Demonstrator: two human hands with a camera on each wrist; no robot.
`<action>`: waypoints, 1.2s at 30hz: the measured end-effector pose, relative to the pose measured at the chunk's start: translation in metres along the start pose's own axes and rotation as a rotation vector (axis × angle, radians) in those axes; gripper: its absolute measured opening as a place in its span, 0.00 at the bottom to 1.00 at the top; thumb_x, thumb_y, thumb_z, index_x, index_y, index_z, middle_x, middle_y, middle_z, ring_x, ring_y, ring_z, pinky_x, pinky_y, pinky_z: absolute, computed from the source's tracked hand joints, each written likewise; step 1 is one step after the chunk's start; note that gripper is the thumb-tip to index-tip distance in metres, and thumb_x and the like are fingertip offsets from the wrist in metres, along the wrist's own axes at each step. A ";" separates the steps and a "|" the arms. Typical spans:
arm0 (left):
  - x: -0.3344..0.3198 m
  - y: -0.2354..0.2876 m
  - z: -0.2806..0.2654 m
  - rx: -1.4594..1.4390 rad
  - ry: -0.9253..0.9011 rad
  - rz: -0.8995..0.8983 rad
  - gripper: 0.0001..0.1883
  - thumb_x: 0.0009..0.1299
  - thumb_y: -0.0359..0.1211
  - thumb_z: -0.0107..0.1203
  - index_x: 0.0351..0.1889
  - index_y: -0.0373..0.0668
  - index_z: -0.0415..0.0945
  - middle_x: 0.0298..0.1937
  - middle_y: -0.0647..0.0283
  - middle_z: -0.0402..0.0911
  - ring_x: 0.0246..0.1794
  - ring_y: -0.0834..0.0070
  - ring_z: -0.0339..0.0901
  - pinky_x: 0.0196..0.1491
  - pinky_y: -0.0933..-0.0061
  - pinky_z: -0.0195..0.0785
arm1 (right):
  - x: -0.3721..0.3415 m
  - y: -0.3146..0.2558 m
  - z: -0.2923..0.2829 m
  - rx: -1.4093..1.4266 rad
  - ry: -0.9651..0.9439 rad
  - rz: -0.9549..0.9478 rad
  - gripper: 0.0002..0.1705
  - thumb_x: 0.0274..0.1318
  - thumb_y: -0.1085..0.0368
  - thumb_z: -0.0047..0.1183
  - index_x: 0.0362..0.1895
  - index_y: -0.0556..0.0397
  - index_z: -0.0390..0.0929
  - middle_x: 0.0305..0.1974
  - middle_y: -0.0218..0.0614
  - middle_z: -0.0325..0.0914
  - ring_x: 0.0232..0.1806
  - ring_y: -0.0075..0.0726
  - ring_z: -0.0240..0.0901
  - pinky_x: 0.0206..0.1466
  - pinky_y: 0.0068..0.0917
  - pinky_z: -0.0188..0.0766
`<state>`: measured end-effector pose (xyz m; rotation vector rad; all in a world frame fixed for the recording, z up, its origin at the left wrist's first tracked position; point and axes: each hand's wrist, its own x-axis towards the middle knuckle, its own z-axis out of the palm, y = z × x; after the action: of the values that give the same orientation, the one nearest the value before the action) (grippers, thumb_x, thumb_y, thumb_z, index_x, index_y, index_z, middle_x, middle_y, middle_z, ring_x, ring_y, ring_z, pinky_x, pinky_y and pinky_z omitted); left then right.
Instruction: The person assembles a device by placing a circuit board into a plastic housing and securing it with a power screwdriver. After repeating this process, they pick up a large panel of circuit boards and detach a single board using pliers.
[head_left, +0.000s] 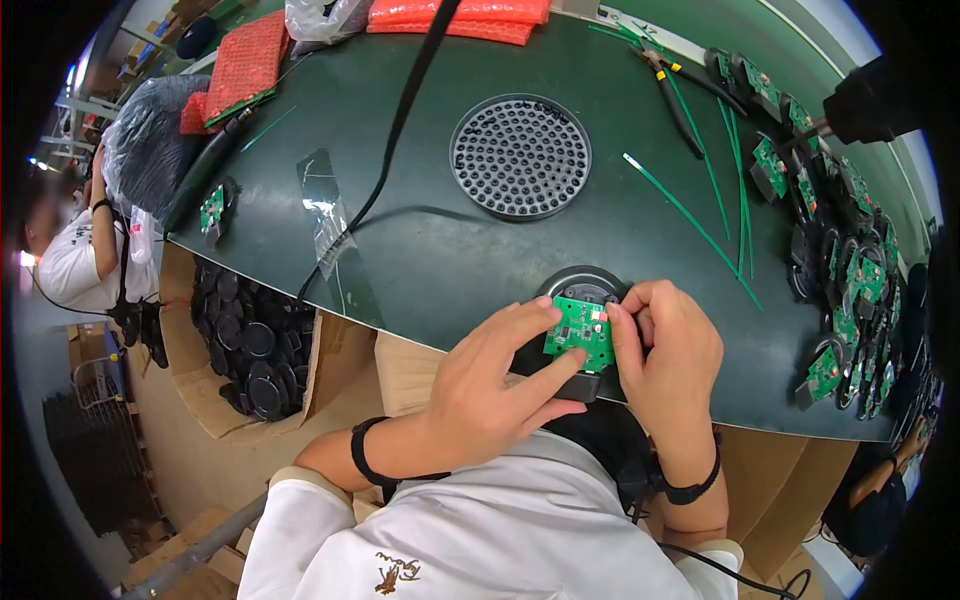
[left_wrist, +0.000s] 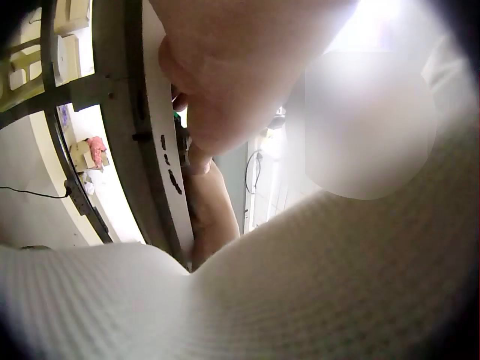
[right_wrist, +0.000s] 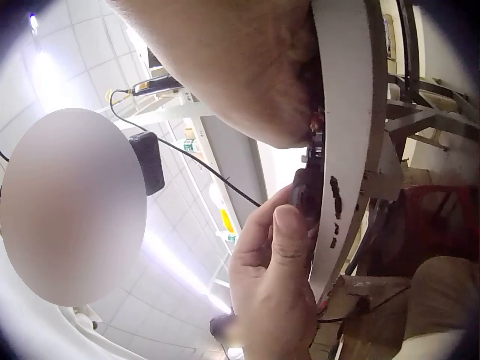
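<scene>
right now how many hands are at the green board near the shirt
2: the left hand at the left of the green board, the right hand at its right.

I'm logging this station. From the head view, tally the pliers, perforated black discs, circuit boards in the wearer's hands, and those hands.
Pliers: 1
Perforated black disc: 1
Handled circuit board: 1
Hands (left hand, right hand): 2
Total: 5
</scene>
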<state>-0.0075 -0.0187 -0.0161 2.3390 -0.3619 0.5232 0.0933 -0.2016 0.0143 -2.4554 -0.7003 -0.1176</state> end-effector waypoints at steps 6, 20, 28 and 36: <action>0.007 -0.002 -0.006 0.010 -0.056 0.053 0.30 0.50 0.46 0.80 0.51 0.44 0.89 0.61 0.46 0.82 0.64 0.43 0.81 0.64 0.46 0.78 | 0.000 0.001 0.000 0.014 -0.010 -0.004 0.13 0.55 0.67 0.70 0.36 0.49 0.76 0.27 0.33 0.75 0.27 0.44 0.73 0.29 0.39 0.67; 0.004 -0.003 -0.003 0.036 -0.069 0.045 0.29 0.52 0.47 0.80 0.50 0.42 0.88 0.60 0.48 0.84 0.64 0.43 0.82 0.64 0.45 0.78 | -0.001 0.006 0.004 0.013 -0.002 -0.080 0.12 0.54 0.68 0.68 0.37 0.51 0.76 0.31 0.34 0.75 0.28 0.45 0.73 0.30 0.40 0.68; 0.007 0.000 -0.009 -0.047 -0.060 -0.016 0.33 0.53 0.48 0.80 0.54 0.43 0.86 0.62 0.46 0.82 0.64 0.46 0.81 0.66 0.48 0.76 | -0.005 0.008 0.004 0.120 0.043 0.007 0.10 0.58 0.68 0.68 0.35 0.51 0.77 0.28 0.35 0.77 0.26 0.45 0.73 0.30 0.40 0.68; 0.005 0.001 -0.004 -0.086 -0.001 -0.036 0.32 0.51 0.43 0.81 0.54 0.40 0.86 0.65 0.43 0.79 0.67 0.44 0.79 0.67 0.48 0.76 | -0.003 0.004 0.000 0.115 0.041 0.022 0.09 0.60 0.68 0.67 0.34 0.52 0.77 0.25 0.36 0.75 0.24 0.44 0.71 0.28 0.39 0.64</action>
<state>-0.0047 -0.0169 -0.0106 2.2585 -0.3354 0.4799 0.0924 -0.2062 0.0116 -2.3432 -0.6443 -0.1159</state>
